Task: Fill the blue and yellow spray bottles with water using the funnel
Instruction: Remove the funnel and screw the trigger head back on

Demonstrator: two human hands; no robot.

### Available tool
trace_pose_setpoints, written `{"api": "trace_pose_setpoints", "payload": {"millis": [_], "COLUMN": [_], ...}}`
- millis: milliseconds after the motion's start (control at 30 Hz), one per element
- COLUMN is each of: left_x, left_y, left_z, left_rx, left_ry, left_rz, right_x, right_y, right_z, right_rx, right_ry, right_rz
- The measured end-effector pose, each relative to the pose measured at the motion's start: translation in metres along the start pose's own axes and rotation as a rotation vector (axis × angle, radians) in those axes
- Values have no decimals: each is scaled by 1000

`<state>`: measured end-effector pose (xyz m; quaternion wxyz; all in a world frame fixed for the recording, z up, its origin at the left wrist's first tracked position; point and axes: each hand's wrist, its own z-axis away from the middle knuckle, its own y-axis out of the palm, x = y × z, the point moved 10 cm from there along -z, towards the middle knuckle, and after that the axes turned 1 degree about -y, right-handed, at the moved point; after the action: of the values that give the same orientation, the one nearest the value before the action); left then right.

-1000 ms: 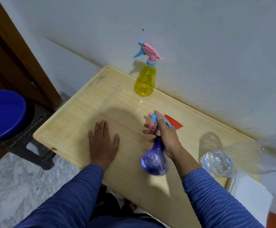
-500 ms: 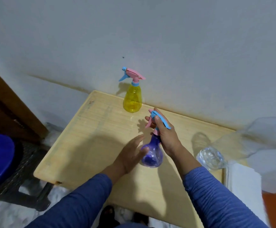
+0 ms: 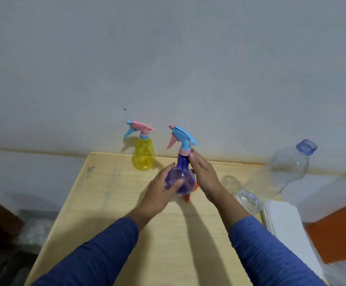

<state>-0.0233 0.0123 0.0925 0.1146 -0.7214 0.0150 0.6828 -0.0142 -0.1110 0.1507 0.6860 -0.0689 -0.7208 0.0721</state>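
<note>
The blue spray bottle (image 3: 181, 178), with a blue and pink trigger head, stands upright mid-table. My left hand (image 3: 160, 189) grips its round body from the left. My right hand (image 3: 204, 175) lies along the bottle's right side with straight fingers, the fingertips touching the pink collar. The red funnel (image 3: 188, 197) lies behind the bottle, only small parts showing. The yellow spray bottle (image 3: 143, 156), with a pink and blue head, stands by the wall at the table's far edge, apart from both hands.
A large clear plastic bottle (image 3: 287, 168) without a cap stands at the right of the wooden table (image 3: 106, 193). A white stack (image 3: 281, 221) lies at the table's right edge, and an orange surface (image 3: 337, 228) lies beyond it. The wall runs along the back.
My left hand left the tabletop and took hold of the blue bottle's body. My right hand released the trigger head and slid down to the collar. The view tilted upward.
</note>
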Motion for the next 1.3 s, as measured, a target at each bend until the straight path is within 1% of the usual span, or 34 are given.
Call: {"api": "trace_pose_setpoints", "payload": {"millis": [100,233,400,467,533,667,733,800,900,1100,1300], "left_x": [-9,-21,-20,-12,1,33,45,57,75,93,104], "left_y": [-4,3,13,14,13,6,2,3,7,12,15], "left_z": [-17,-41,-74,-85,-94,-107,-112,-114,-117,-123,-126], "left_rx": [-53,-39,7,35,29,-59,-104,-116,-152,-248,-262], "left_ry": [18,50,55,22,-11,-95,-136,-167,-228,-262,-282], "left_rz": [21,31,-25,-36,-45,-14,-49,-77,-9,-45,-33], "right_x": [-7,-7,-15,-23,-34,-61,-80,-99,-117,-135,-145], "right_y": [-3,-13,-33,-36,-35,-29,-25,-23,-22,-22,-21], "right_z": [9,-1,-39,-55,-70,-91,-99,-104,-112,-120,-125], "right_rx": [-22,-56,-58,-34,-4,18,20,16,17,19,26], "right_ry": [-35,-103,-106,-103,-93,-30,9,55,84,94,124], "right_rz": [101,226,277,283,274,216,198,186,198,259,291]}}
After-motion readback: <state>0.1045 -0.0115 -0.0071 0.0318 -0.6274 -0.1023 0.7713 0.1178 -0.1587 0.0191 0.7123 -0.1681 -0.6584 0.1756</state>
